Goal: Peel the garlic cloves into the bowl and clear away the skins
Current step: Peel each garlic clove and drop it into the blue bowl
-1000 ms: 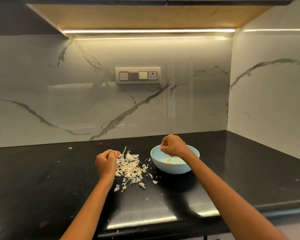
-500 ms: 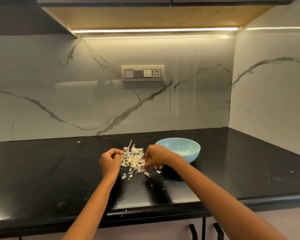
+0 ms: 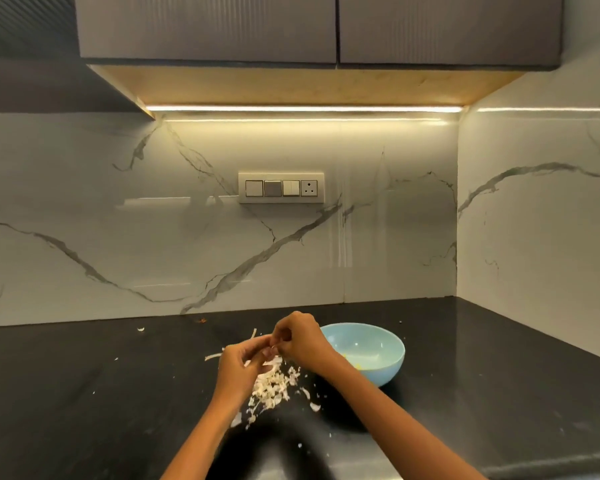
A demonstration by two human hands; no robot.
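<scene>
My left hand (image 3: 241, 367) and my right hand (image 3: 298, 339) meet fingertip to fingertip above a pile of white garlic skins (image 3: 272, 388) on the black counter. Both hands pinch a small pale piece, likely a garlic clove (image 3: 273, 348), mostly hidden by the fingers. A light blue bowl (image 3: 378, 344) stands just right of my right hand, with a few yellowish peeled bits at its bottom.
Loose skin flakes (image 3: 314, 407) lie scattered around the pile, and one stray flake (image 3: 140, 329) lies far left near the wall. The marble backsplash carries a switch panel (image 3: 281, 187). A side wall closes the counter on the right; its front edge runs below my forearms.
My right hand left the bowl, dipped to the skin pile, then rose to meet my left hand. The two hands now pinch a piece together. The camera tilted upward.
</scene>
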